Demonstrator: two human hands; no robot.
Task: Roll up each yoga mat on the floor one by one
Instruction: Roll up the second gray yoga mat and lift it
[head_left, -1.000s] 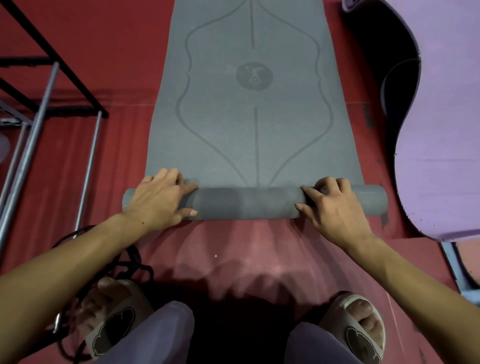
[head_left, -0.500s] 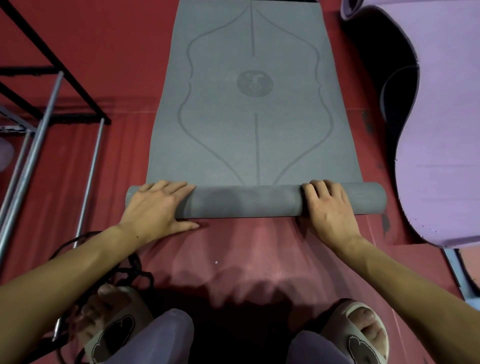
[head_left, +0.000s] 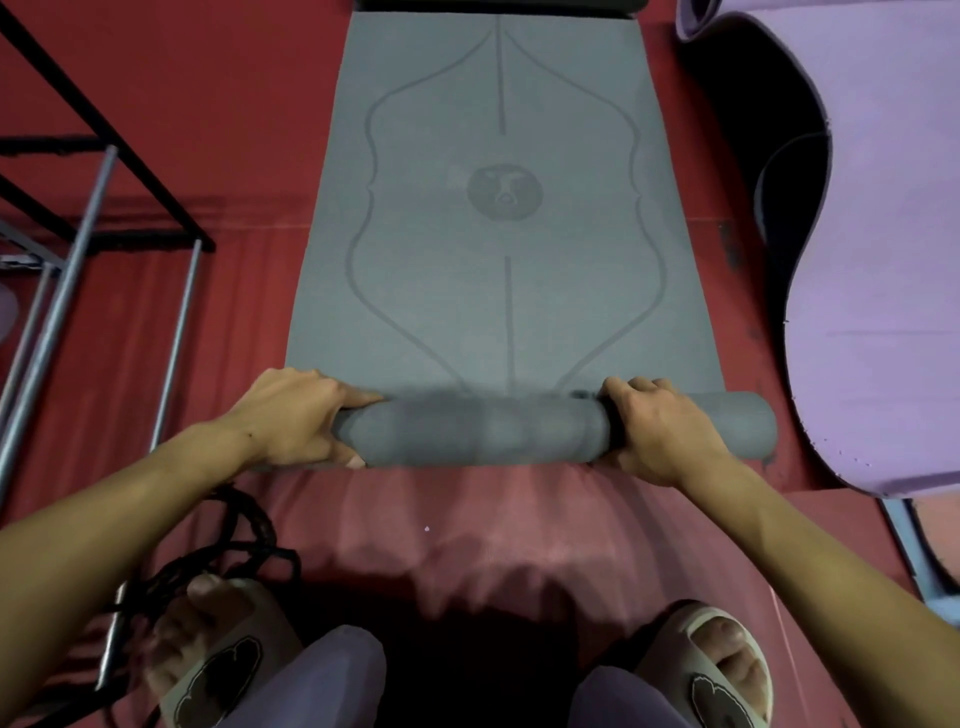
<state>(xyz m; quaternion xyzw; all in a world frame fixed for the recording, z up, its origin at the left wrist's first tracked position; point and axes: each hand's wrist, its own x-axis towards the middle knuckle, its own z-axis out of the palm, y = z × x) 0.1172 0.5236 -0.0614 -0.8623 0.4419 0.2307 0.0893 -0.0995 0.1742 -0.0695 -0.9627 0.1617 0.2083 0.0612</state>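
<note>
A grey yoga mat (head_left: 498, 234) is seen from above, laid flat on a red floor (head_left: 208, 130) and stretching away toward 12 o'clock. Its near end is wound into a roll (head_left: 483, 428) lying crosswise at the centre of the view. The roll is gripped near its 9 o'clock end by the left hand (head_left: 296, 415), with the fingers curled over the top and the thumb tucked against the near side. The roll is gripped toward its 3 o'clock end by the right hand (head_left: 654, 431), fingers wrapped over the top, with a short length of roll left showing beyond it. A round emblem (head_left: 505, 190) and curved lines are printed on the flat part. A purple mat (head_left: 883, 260) with a wavy edge is laid at 3 o'clock, apart from the grey one. A metal rack (head_left: 67, 249) is placed at 9 o'clock. Two feet in pale sandals (head_left: 722, 675) are seen at 6 o'clock, with a tangle of black cord (head_left: 228, 561) beside the left foot
</note>
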